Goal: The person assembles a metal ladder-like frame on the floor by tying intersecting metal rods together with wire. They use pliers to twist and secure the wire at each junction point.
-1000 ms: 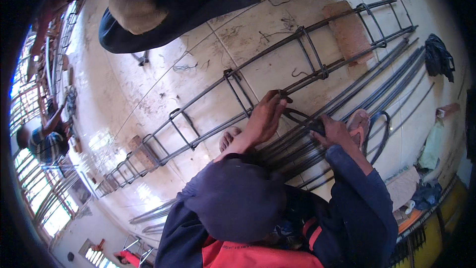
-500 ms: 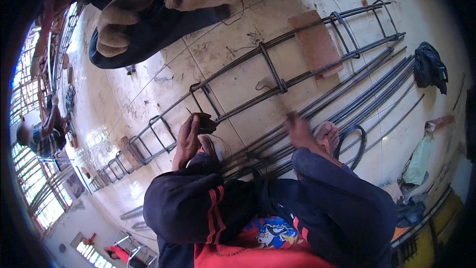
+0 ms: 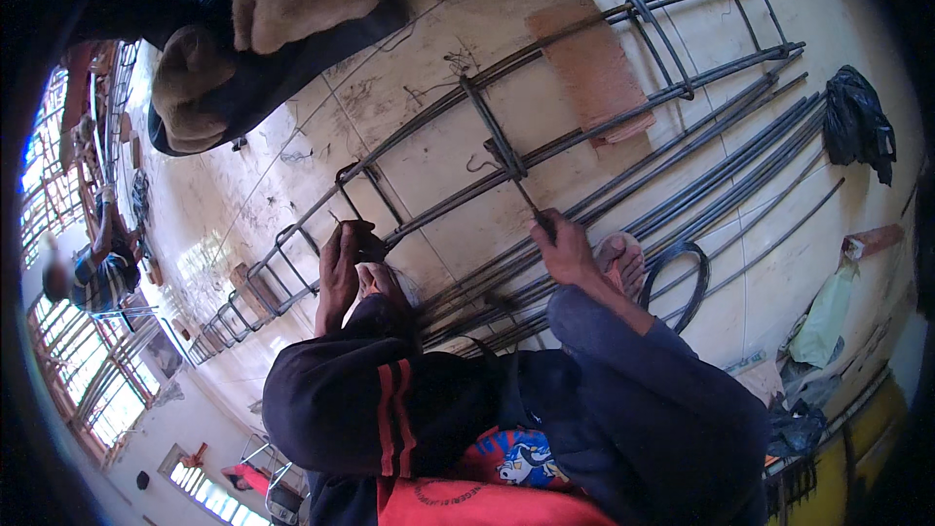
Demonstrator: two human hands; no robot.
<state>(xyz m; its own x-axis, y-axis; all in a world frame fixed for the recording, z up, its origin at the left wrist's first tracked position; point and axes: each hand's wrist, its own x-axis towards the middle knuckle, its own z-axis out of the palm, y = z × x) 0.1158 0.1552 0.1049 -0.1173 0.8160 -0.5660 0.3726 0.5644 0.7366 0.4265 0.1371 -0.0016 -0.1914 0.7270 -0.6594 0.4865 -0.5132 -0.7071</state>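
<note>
The ladder-shaped cage of dark steel bars lies just ahead of the fingers. The right hand grasps a slim dark metal tool pointing at a crosspiece joint; this step seems to be working that joint, calling for a steady tip. The left hand's fingers curl near the cage; whether they grip anything is unclear. Beyond the right fingers sits a flat reddish-brown slab.

L hand, bent inward at the fingertips, points fwd; R hand, well apart, is clenched, bare R forearm slanting fwd & inward. L foot & R foot show nearby.
</note>
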